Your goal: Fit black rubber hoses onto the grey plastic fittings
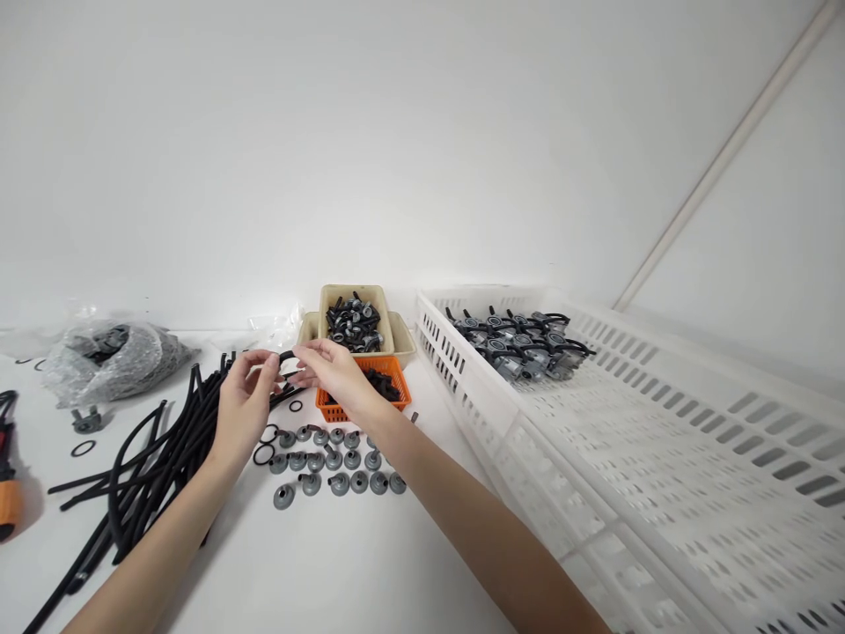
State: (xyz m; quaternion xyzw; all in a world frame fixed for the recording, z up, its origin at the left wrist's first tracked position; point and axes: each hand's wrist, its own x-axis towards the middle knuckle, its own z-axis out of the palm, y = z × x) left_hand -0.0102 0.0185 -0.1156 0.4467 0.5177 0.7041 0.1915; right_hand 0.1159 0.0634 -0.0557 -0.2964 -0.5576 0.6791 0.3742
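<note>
Left hand (247, 401), right hand (340, 374) — both pinching one black curved piece (287, 355) | left of orange basket (334, 413) | gray fittings (334, 459) — in front of it

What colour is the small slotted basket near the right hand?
The basket is orange, in the head view.

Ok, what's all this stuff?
Table: one, white, below
Wall: one, white, behind
Strip: one, pale, wall
Tubes: many, black, left
Rings: several, black, table
Bag: one, clear, back left
Loose part: one, grey, left
Tool: one, multicoloured, left
Plastic: some, clear, back
Trays: two, cream, back
Basket: one, orange, near trays
Small parts: many, dark, tray, basket
Caps: three rows, grey, middle
Crate: one, white, right
Assemblies: many, grey-black, crate
Held piece: one, black, centre
Left hand: one, on piece
Right hand: one, on piece
</note>
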